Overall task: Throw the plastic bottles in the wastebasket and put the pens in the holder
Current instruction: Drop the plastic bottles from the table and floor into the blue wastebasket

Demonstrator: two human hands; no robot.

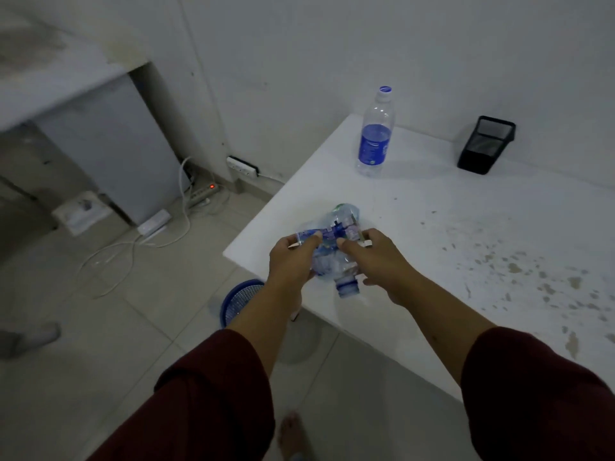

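A crushed clear plastic bottle with a blue label and blue cap is held over the near left corner of the white table. My left hand grips its left side and my right hand grips its right side. A second bottle with a blue label stands upright at the table's far edge. The black mesh pen holder stands at the back right against the wall. A blue wastebasket sits on the floor below the table corner, partly hidden by my left forearm. No pens are visible.
The table's right part carries brownish stains. On the tiled floor at the left lie a power strip with a red light, white cables and a white cabinet. My bare foot shows at the bottom.
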